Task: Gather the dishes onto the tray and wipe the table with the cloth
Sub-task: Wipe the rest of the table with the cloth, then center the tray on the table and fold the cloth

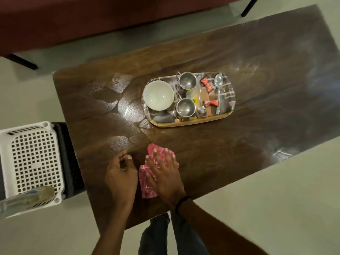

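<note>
Right hand: lies palm down on the cloth, fingers spread and flat, pressing it to the table. It pins the cloth without closing round it. A dark band sits at the wrist.

Left hand: rests on the table just left of the cloth, fingers curled loosely inward, thumb meeting the fingertips. It holds nothing that can be seen.

Cloth: pink with a pale pattern, bunched under the right palm. Its far edge shows past the fingertips and its near end trails towards the wrist.

Tray: stands on the table well beyond the fingertips, apart from both hands. It carries a white bowl at its left end, two steel cups beside the bowl, two spoons and two red wrappers at the right.

Table surface: dark wood. Wet, shiny patches lie beyond the left fingers, between that hand and the tray's left end. Pale smears show far to the right of the right hand.

Surroundings: a white basket stands off the table's left end, left of the left hand. A clear bottle is blurred at the near left edge of the view. The person's legs show below the table's near edge.
</note>
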